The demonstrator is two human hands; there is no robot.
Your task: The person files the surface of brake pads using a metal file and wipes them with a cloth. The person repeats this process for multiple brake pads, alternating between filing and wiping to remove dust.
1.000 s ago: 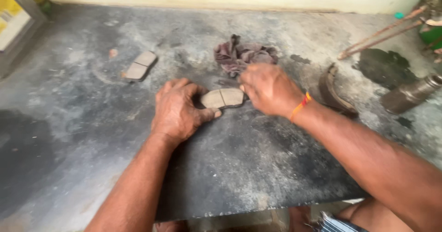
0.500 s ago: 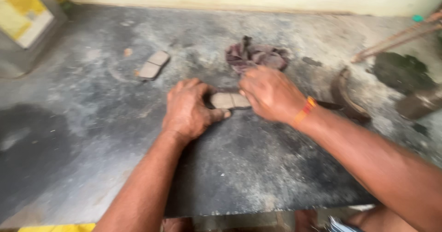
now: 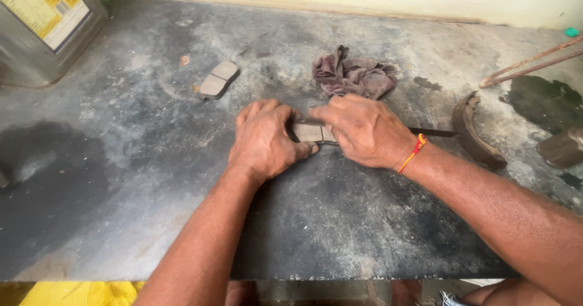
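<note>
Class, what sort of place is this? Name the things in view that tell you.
Probably a vehicle repair workshop: the hands press a brake pad onto a grimy workbench, with a curved brake shoe, a dirty rag and a metal tin nearby.

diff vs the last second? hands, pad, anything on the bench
Both hands closed in: the left hand and right hand now cover most of the brake pad, which showed more openly between them earlier. It stays pressed on the bench at the same spot. The spare pad, rag and curved brake shoe have not moved; their shift in the picture is camera motion.
</note>
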